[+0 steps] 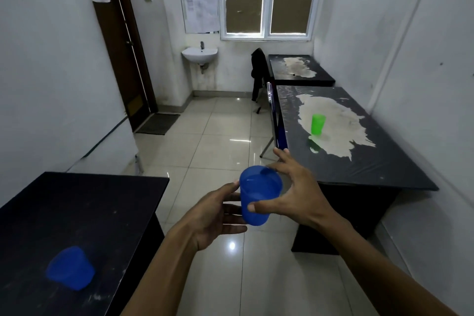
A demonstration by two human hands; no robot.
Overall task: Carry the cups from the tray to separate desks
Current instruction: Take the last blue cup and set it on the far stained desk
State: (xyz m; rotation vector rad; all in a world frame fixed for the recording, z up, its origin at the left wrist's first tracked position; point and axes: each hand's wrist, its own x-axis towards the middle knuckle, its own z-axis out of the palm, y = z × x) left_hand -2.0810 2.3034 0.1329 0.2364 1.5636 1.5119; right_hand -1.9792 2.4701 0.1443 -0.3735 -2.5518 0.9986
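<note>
I hold a translucent blue cup [259, 195] upright in mid-air over the tiled floor, between the desks. My left hand [218, 215] grips its left side, thumb near the rim and fingers beneath and behind. My right hand [300, 192] holds its right side, thumb on the front wall and fingers spread behind. A second blue cup [70, 268] stands on the black desk [107, 200] at lower left. A green cup [318, 124] stands on the worn black desk [364, 161] at right. No tray is in view.
A third black desk [279, 69] stands beyond the right one, under the window, with a chair [259, 72] draped in dark cloth beside it. A blue folding chair [275, 120] leans at the right desk's edge. A wash basin [200, 55] and a brown door [120, 41] are at the far left.
</note>
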